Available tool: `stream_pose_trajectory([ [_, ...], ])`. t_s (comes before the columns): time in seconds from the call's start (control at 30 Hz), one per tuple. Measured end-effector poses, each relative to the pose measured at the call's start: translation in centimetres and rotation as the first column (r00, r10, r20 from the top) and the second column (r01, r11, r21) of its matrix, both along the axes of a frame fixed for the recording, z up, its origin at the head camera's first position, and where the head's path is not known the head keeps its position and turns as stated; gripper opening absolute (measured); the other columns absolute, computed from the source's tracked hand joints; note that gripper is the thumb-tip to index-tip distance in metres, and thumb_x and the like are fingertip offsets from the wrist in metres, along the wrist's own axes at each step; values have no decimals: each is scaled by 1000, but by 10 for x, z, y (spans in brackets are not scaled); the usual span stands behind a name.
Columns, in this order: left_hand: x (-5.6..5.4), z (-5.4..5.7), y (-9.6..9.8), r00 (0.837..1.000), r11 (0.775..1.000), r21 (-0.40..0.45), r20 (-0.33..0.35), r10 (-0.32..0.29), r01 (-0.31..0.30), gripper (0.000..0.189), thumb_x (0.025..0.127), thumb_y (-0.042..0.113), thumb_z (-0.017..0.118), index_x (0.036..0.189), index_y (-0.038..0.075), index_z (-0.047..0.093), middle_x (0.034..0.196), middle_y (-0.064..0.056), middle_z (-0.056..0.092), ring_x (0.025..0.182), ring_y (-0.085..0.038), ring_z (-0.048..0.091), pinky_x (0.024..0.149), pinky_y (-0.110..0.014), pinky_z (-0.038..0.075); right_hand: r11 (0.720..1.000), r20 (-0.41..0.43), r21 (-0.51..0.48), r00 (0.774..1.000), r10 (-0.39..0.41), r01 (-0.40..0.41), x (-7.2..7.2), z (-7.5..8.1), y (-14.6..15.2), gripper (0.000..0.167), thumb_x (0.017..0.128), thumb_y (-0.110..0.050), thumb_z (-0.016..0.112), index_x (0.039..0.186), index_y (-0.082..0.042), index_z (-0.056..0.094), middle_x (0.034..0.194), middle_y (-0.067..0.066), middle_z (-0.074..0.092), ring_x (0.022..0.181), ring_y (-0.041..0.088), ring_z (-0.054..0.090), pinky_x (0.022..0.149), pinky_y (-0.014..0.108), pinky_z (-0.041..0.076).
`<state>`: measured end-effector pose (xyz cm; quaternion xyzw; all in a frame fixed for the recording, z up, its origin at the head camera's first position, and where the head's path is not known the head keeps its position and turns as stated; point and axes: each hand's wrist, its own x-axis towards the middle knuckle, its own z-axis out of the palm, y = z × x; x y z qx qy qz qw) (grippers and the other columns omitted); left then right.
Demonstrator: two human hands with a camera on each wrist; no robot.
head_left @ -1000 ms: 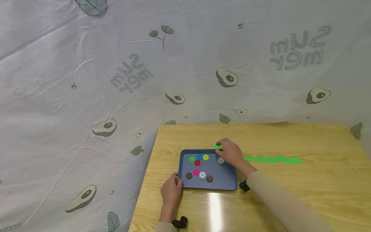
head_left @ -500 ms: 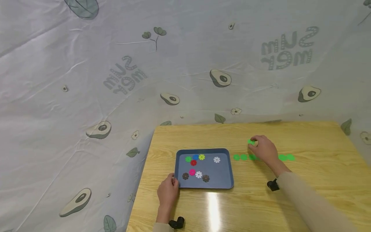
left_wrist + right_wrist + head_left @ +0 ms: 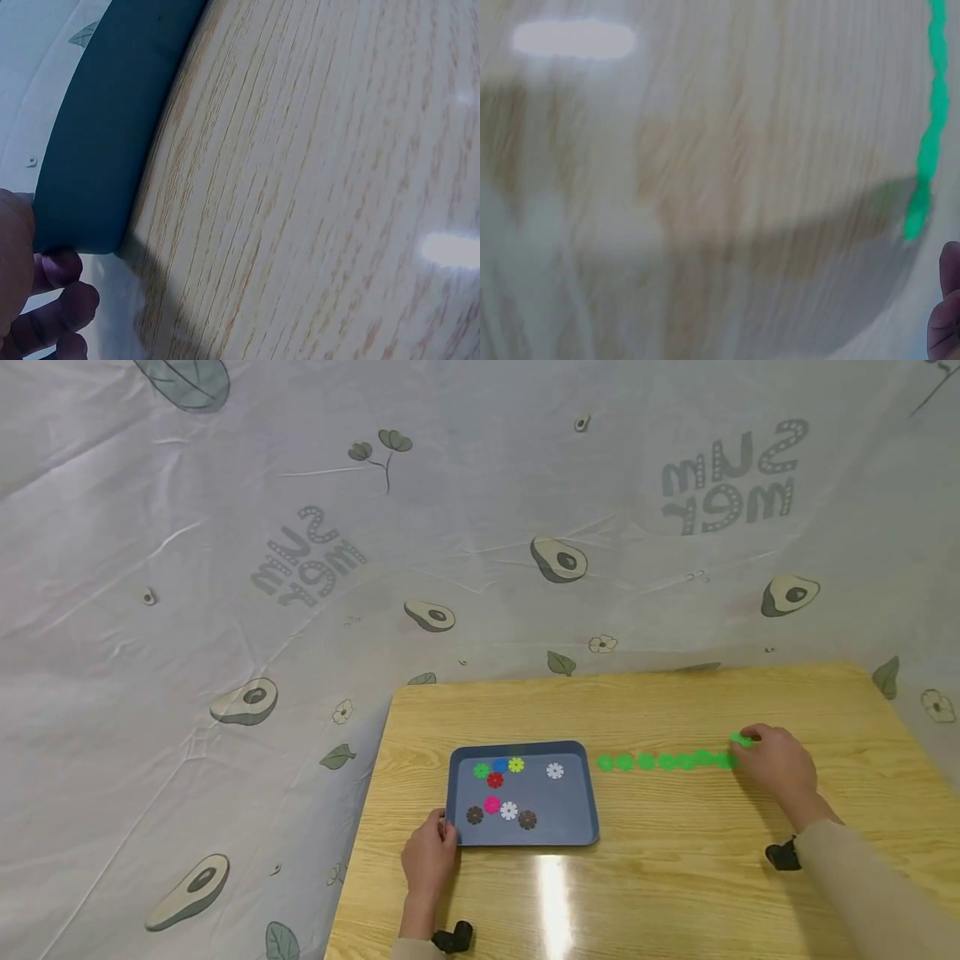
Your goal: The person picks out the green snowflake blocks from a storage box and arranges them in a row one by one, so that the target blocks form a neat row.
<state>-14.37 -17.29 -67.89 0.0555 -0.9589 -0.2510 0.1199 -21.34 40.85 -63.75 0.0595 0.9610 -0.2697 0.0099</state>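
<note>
At the right end of a row of green notched discs (image 3: pixel 647 762), my right hand (image 3: pixel 780 768) pinches another green notched disc (image 3: pixel 740 740) above the table. The right wrist view catches only its fingers (image 3: pixel 946 322) at the edge, near the green row (image 3: pixel 934 112). My left hand (image 3: pixel 429 857) grips the near left corner of a blue-grey tray (image 3: pixel 566 818). Close up in the left wrist view, the thumb lies along the tray's wall (image 3: pixel 112 135), with fingers curled at its corner. On the tray lie flower-shaped discs: green (image 3: pixel 481 771), blue, yellow, red (image 3: pixel 495 780), pink, white and brown.
The wooden table (image 3: pixel 675 877) ends at the back against a pale printed cloth (image 3: pixel 480 527), which also hangs along the left side. A bright light reflection (image 3: pixel 555 902) shows in front of the tray.
My right hand has carried the green disc from the tray's back edge rightward, over the row, to its far right end. The left hand has stayed at the tray corner.
</note>
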Motion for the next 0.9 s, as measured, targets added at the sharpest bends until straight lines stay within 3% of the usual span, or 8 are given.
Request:
stream_pose_trajectory([
  [0.23, 0, 0, 0, 1000, 1000, -5, 5, -2, 2, 23, 93, 17, 70, 114, 9, 76, 57, 13, 45, 47, -9, 38, 45, -32, 32, 1000, -3, -3, 1000, -30, 30, 15, -7, 26, 53, 103, -31, 61, 128, 15, 56, 113, 37, 63, 87, 49, 64, 56, 46, 50],
  [0.37, -2, 0, 0, 1000, 1000, 7, 13, -1, 1, 24, 94, 18, 71, 115, 9, 76, 58, 13, 45, 47, -9, 39, 46, -32, 33, 999, 2, 7, 999, -48, 48, 20, -12, 32, 52, 103, -30, 63, 128, 15, 55, 112, 37, 63, 85, 46, 64, 55, 44, 50],
  [0.9, 1, 0, 0, 1000, 1000, -1, -3, -6, 6, 23, 94, 17, 72, 115, 8, 76, 56, 14, 44, 45, -8, 36, 43, -30, 30, 999, 60, 13, 998, -31, 30, 18, -26, 39, 54, 103, -34, 59, 131, 12, 55, 125, 42, 52, 97, 56, 59, 58, 48, 49],
])
